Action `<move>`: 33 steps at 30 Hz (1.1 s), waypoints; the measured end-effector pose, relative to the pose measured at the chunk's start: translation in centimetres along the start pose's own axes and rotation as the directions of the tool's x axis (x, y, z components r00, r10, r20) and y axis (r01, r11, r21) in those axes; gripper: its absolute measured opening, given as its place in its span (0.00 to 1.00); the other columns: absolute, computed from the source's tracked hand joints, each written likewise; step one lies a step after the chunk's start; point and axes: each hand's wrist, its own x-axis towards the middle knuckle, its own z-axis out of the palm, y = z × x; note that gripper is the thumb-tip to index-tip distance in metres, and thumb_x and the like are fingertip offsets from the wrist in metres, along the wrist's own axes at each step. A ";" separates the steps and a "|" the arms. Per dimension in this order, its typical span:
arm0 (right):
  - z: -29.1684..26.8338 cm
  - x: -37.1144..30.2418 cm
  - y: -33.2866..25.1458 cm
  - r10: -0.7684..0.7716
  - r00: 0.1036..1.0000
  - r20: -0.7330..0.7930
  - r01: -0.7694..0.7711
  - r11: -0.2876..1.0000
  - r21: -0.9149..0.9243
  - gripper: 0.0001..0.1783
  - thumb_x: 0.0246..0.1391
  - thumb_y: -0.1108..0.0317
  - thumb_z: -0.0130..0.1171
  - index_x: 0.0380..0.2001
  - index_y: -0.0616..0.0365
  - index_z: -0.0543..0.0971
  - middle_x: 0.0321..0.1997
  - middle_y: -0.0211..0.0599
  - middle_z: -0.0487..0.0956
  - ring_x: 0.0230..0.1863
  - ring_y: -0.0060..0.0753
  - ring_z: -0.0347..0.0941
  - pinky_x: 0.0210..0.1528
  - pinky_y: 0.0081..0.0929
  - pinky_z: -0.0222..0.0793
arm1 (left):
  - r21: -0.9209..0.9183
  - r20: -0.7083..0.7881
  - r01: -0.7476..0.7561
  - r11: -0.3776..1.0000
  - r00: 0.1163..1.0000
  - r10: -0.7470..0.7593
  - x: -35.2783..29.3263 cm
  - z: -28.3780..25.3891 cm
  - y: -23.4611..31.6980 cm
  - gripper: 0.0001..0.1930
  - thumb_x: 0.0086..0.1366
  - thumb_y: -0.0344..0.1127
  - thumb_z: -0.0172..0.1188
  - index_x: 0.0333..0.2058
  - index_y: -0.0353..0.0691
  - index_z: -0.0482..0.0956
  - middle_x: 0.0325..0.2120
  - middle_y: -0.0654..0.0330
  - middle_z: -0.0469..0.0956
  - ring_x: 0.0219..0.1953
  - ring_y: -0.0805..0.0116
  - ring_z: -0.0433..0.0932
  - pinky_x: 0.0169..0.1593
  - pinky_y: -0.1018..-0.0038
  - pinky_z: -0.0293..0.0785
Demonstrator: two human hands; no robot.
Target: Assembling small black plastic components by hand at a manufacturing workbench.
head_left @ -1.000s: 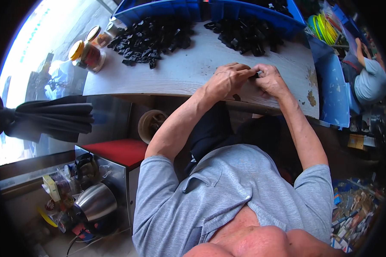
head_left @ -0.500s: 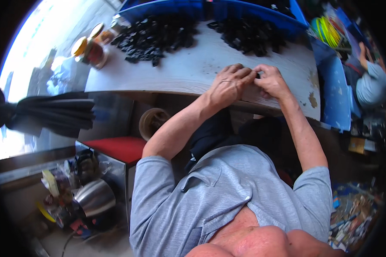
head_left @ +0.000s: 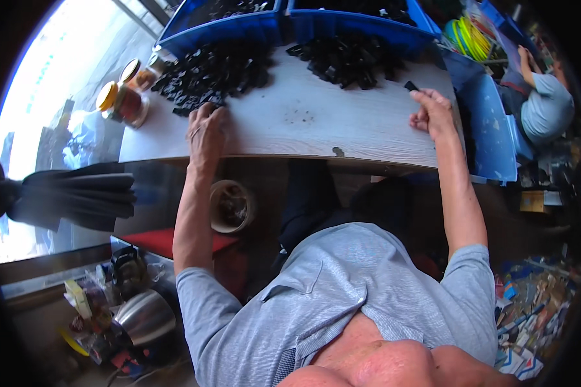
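Note:
On the white tabletop [head_left: 271, 129] lie two heaps of small black parts, a left heap [head_left: 206, 71] and a right heap [head_left: 348, 58]. My left hand [head_left: 206, 132] is at the near edge of the left heap, its fingers bent together and pressed down there; whatever is under the fingertips is hidden. Out to the right, near the table's right end, my right hand [head_left: 432, 113] pinches a small black part [head_left: 410, 85] between thumb and forefinger, above the tabletop.
Blue bins [head_left: 361, 22] with black parts line the table's back. Lidded jars [head_left: 126, 103] stand at its left end. A large blue tub [head_left: 490, 129] adjoins the right side. Below are a bucket [head_left: 232, 206] and a steel kettle [head_left: 145, 316]. Another person [head_left: 545, 109] works at far right.
My hands, together over the table's front half a second ago, have parted. The left went to the left heap; the right moved rightward with a black part in its fingers.

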 end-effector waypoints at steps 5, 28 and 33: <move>-3.5 2.3 -0.7 0.003 0.939 -0.343 0.028 0.996 0.086 0.17 0.51 0.61 0.74 0.43 0.54 0.82 0.16 0.28 0.70 0.19 0.29 0.75 0.27 0.33 0.83 | -0.101 0.004 -0.063 0.993 0.998 0.064 0.0 0.5 2.2 0.20 0.59 0.21 0.61 0.51 0.40 0.82 0.47 0.53 0.80 0.51 0.50 0.78 0.52 0.60 0.77; 5.8 3.0 -2.0 0.160 0.983 -0.090 -0.183 0.897 -0.403 0.15 0.56 0.53 0.67 0.36 0.53 0.81 0.15 0.30 0.67 0.15 0.27 0.71 0.18 0.27 0.73 | -0.460 -0.093 -0.167 0.872 0.986 0.140 0.1 1.5 11.1 0.20 0.61 0.23 0.63 0.53 0.38 0.78 0.40 0.51 0.82 0.42 0.50 0.80 0.47 0.59 0.77; 5.8 -0.7 -1.8 0.196 0.979 0.059 -0.154 0.892 -0.425 0.17 0.56 0.56 0.69 0.43 0.54 0.81 0.15 0.27 0.69 0.15 0.24 0.73 0.17 0.25 0.73 | -0.656 -0.112 -0.092 0.749 0.993 0.023 0.4 2.7 13.8 0.17 0.63 0.25 0.65 0.51 0.37 0.79 0.36 0.52 0.83 0.35 0.53 0.82 0.38 0.65 0.78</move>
